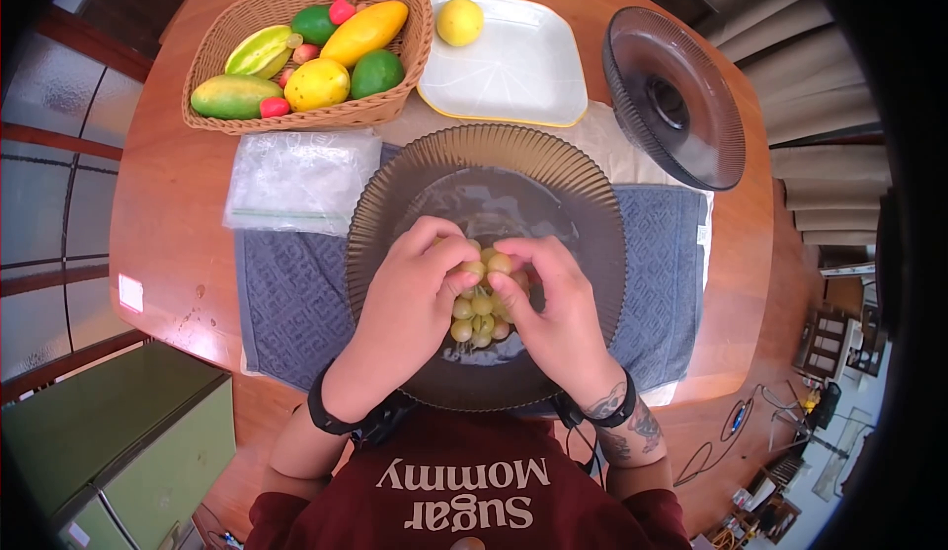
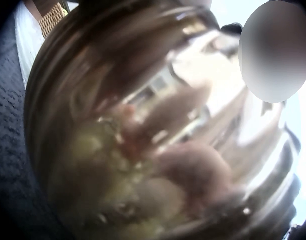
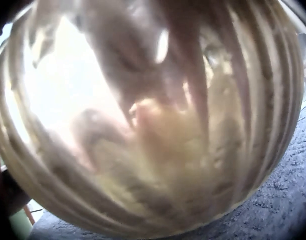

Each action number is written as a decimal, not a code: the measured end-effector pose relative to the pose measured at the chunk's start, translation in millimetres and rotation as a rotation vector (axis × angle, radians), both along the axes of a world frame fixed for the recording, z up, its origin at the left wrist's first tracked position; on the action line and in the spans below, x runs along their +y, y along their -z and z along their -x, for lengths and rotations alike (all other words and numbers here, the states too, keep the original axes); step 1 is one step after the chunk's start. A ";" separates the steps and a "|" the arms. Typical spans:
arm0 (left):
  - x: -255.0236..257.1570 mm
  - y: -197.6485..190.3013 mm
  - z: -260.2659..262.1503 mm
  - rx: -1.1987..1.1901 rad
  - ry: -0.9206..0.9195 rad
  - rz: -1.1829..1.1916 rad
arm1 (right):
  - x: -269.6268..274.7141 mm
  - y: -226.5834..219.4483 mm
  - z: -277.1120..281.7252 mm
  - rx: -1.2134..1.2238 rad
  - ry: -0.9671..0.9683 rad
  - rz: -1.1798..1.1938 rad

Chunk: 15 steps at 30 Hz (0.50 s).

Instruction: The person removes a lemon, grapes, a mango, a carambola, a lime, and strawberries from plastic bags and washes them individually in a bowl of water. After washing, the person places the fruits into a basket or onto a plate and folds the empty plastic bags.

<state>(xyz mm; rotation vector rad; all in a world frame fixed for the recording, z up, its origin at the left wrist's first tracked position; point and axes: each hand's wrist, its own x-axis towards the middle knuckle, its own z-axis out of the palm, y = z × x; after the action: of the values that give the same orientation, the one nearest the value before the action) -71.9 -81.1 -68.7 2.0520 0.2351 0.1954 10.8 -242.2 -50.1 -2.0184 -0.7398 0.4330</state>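
Pinches a bunch of green grapes (image 1: 481, 305) between thumb and fingers of the left hand (image 1: 420, 271), and likewise with the right hand (image 1: 551, 298) just opposite. Holds the bunch within a ribbed smoky glass bowl (image 1: 405, 180), above a blue-grey towel (image 1: 291, 298). Appears only blurred, through ribbed glass, in both wrist views.

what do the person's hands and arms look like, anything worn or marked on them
The left hand and right hand are ungloved, with a black band round each wrist. A bulky black piece shows beside the left one. Dark tattoos mark the right forearm. The short maroon sleeves match a shirt lettered "Sugar Mommy".
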 end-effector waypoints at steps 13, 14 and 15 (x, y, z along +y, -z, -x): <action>2.3 0.4 0.1 0.043 -0.082 0.068 | -4.6 6.0 -1.3 -0.089 -0.055 0.119; 2.5 0.0 0.0 0.055 -0.079 0.087 | -4.7 5.7 -1.3 -0.074 -0.039 0.121; 2.8 0.0 0.1 0.054 -0.079 0.087 | -4.9 6.4 -1.3 -0.074 -0.039 0.120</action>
<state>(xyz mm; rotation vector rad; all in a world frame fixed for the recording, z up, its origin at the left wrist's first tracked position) -72.1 -78.3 -68.8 1.9653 0.3531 0.1753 12.1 -247.1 -56.5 -2.1450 -0.8170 0.4364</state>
